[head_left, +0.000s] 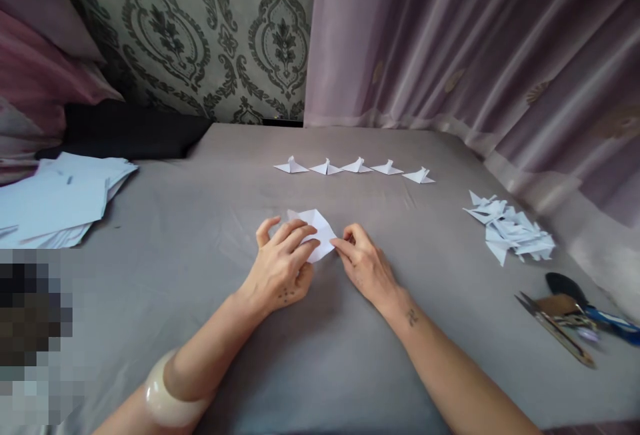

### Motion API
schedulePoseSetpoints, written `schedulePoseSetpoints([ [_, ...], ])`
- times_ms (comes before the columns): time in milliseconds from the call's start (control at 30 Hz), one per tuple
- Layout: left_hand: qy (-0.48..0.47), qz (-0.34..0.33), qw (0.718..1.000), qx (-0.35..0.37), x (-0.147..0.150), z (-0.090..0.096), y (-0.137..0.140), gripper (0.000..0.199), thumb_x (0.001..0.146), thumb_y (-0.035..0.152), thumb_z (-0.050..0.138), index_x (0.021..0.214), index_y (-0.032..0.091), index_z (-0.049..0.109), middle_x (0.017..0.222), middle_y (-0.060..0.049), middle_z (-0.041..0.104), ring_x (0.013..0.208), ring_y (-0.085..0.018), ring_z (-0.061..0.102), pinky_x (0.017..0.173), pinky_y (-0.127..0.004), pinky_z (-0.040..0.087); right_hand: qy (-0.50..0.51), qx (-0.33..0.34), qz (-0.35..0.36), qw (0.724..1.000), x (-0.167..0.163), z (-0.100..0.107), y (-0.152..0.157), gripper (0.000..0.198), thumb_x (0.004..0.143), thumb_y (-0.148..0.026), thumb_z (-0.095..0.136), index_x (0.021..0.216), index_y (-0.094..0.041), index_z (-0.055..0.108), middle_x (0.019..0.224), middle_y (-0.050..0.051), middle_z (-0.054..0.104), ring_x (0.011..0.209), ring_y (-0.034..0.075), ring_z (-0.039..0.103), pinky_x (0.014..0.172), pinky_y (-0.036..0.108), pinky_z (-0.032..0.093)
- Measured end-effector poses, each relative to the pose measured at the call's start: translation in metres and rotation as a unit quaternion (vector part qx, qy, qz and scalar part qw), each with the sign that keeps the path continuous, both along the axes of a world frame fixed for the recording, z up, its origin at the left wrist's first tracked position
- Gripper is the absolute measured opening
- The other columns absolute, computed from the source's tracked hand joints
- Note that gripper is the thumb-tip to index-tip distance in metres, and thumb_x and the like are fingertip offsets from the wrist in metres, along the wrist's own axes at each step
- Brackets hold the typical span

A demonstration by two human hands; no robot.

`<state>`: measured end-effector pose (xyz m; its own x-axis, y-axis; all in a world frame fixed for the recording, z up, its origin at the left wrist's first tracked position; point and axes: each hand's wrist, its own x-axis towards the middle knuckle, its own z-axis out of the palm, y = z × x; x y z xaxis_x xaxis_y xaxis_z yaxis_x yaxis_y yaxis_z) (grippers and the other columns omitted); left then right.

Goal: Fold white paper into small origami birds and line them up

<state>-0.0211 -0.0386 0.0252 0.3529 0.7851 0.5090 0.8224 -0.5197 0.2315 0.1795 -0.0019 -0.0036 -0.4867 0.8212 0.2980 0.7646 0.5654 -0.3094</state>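
Observation:
A small white sheet of folded paper [320, 231] is held between my two hands, over the middle of the grey cloth. My left hand [285, 255] grips its left side, with the fingers laid across the front and the thumb partly hidden. At the paper's right corner, the thumb and index finger of my right hand [364, 258] pinch the edge. Beyond the hands stand several folded paper birds [360, 166] in a row.
A stack of white paper sheets [55, 198] lies at the left, near a black folded cloth [135, 129]. On the right is a heap of folded white paper pieces [517, 229]. Scissors [555, 328] and other small tools lie below it. Purple curtains [425, 41] border the right side.

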Motion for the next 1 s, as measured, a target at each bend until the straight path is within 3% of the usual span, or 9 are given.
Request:
schedulePoseSetpoints([
  [100, -0.004, -0.015, 1.0, 0.007, 0.01, 0.003, -0.005, 0.033, 0.071, 0.006, 0.05, 0.097, 0.02, 0.062, 0.104, -0.005, 0.07, 0.105, -0.024, 0.061, 0.105, -0.051, 0.02, -0.046, 0.018, -0.008, 0.999, -0.004, 0.003, -0.004, 0.024, 0.093, -0.014, 0.045, 0.1, -0.024, 0.067, 0.094, 0.005, 0.053, 0.076, 0.014, 0.054, 0.063, 0.025, 0.04],
  [267, 0.071, 0.004, 0.997, -0.023, 0.015, -0.013, -0.001, 0.018, 0.088, 0.014, 0.049, 0.097, 0.019, 0.063, 0.1, -0.005, 0.071, 0.097, -0.022, 0.063, 0.101, -0.048, 0.026, -0.073, 0.021, -0.005, 0.997, -0.008, 0.005, -0.008, 0.026, 0.093, -0.011, 0.044, 0.102, -0.021, 0.066, 0.093, 0.006, 0.057, 0.077, 0.016, 0.055, 0.065, 0.027, 0.039],
  [433, 0.112, 0.011, 0.993, -0.037, 0.01, -0.021, 0.001, 0.026, 0.091, 0.007, 0.041, 0.099, 0.02, 0.063, 0.1, -0.005, 0.071, 0.096, -0.021, 0.062, 0.099, -0.046, 0.027, -0.08, 0.001, -0.004, 0.997, -0.009, 0.009, -0.015, 0.028, 0.094, -0.01, 0.04, 0.099, -0.021, 0.066, 0.092, 0.006, 0.059, 0.076, 0.017, 0.055, 0.066, 0.029, 0.04],
  [600, 0.122, 0.013, 0.992, -0.042, 0.012, -0.021, -0.001, 0.03, 0.091, 0.005, 0.039, 0.102, 0.02, 0.062, 0.103, -0.006, 0.071, 0.093, -0.021, 0.063, 0.098, -0.047, 0.028, -0.067, -0.038, -0.008, 0.997, -0.002, 0.017, -0.024, 0.033, 0.093, -0.01, 0.041, 0.115, -0.022, 0.062, 0.099, 0.008, 0.061, 0.086, 0.02, 0.058, 0.072, 0.031, 0.044],
  [800, 0.103, 0.014, 0.993, -0.053, 0.011, -0.02, -0.002, 0.027, 0.09, 0.005, 0.041, 0.095, 0.02, 0.062, 0.099, -0.004, 0.072, 0.088, -0.021, 0.065, 0.099, -0.048, 0.029, 0.005, -0.088, -0.064, 0.994, 0.008, 0.016, -0.023, 0.025, 0.093, -0.016, 0.045, 0.101, -0.023, 0.067, 0.096, 0.005, 0.064, 0.082, 0.017, 0.062, 0.069, 0.029, 0.045],
  [1000, 0.083, 0.025, 0.994, -0.062, 0.014, -0.015, -0.005, 0.025, 0.088, 0.004, 0.041, 0.091, 0.019, 0.061, 0.093, -0.004, 0.072, 0.084, -0.02, 0.065, 0.097, -0.047, 0.03, 0.082, -0.09, -0.067, 0.99, 0.003, 0.014, -0.026, 0.023, 0.094, -0.017, 0.044, 0.105, -0.023, 0.064, 0.097, 0.005, 0.065, 0.086, 0.017, 0.062, 0.074, 0.027, 0.047],
])
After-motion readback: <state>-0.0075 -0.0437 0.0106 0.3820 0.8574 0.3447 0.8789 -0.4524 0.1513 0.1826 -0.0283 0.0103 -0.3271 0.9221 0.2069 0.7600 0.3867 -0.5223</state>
